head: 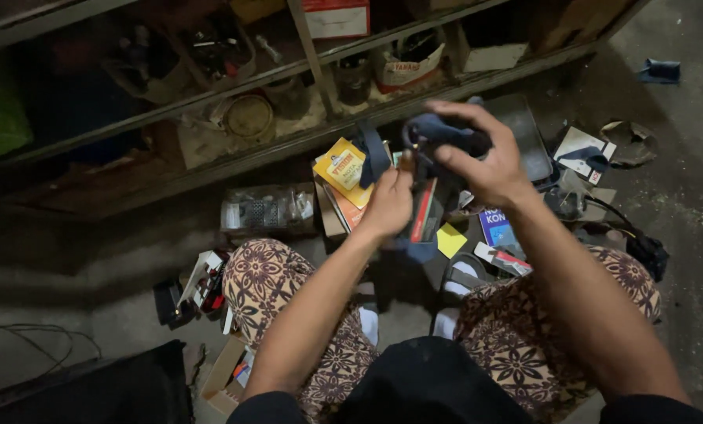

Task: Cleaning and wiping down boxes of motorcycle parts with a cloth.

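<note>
My left hand [388, 202] and my right hand [483, 157] are both raised in front of me, closed on a dark blue cloth [438, 129] wrapped around a small dark object whose shape I cannot make out. A dark strap [374, 153] hangs off the left of the bundle. My left hand grips the lower part, and my right hand's fingers curl over the top. I sit with my patterned-trouser knees [269, 275] apart on a concrete floor.
Small boxes lie on the floor below my hands: a yellow one [342, 166], a blue one [496, 228], a clear plastic pack [267, 209]. A dusty wooden shelf [234, 86] with tins and cartons stands ahead. A dark case [92, 389] sits at lower left, cables [642, 243] at right.
</note>
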